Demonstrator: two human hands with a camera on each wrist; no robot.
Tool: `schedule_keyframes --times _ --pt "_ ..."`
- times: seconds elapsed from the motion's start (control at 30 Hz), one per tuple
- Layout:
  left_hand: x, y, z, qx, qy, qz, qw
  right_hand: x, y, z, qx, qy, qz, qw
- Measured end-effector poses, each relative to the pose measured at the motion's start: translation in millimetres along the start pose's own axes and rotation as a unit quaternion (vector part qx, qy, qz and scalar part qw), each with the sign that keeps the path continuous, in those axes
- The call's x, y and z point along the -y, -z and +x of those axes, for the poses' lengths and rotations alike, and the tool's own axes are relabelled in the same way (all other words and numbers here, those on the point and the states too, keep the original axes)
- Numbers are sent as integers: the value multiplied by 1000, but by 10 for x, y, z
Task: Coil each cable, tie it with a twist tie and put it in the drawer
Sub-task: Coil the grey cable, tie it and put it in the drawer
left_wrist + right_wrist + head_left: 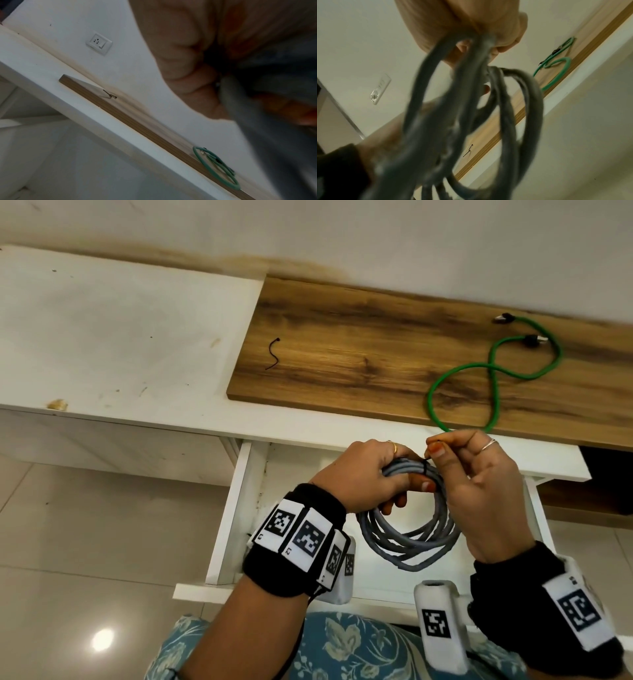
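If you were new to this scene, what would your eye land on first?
First, the grey coil, held over the open drawer: the left hand grips it while the right hand pinches a black tie at its top. Next, the green cable sprawled uncoiled on the wooden board, with a spare tie further left.

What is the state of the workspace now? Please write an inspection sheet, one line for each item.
Surface: white desk top with a wooden board lying on it.
Job's things: grey cable coiled, held above the open drawer; black twist tie wrapped around the coil; spare twist tie on the board.
Clutter: small tan scrap near the desk edge.
Grippers: left hand grips the coil; right hand pinches the tie's ends.
Cables: green cable loose on the board, not tied.
Surroundings: wall socket, tiled floor.
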State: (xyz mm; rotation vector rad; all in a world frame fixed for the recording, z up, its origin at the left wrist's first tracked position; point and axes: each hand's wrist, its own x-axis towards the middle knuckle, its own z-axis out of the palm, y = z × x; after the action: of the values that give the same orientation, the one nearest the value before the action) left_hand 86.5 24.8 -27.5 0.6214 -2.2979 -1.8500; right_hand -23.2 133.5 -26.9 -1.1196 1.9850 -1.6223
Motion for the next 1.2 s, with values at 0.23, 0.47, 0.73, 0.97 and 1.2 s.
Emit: schedule_keyframes --times 0.23,0.47,0.73,0.97,1.2 --pt "81 -64 9 6 10 7 1000 -161 2 73 50 -71 98 991" --pt "168 -112 49 -6 35 -13 999 -262 69 89 82 -133 122 980" --pt "231 -97 54 -20 75 -37 996 -333 95 105 137 -155 78 975" --pt "232 -63 66 -20 101 -190 976 -287 32 81 71 -55 -25 996" --pt "180 -47 65 -54 154 -285 945 -267 -1 82 49 40 -80 995"
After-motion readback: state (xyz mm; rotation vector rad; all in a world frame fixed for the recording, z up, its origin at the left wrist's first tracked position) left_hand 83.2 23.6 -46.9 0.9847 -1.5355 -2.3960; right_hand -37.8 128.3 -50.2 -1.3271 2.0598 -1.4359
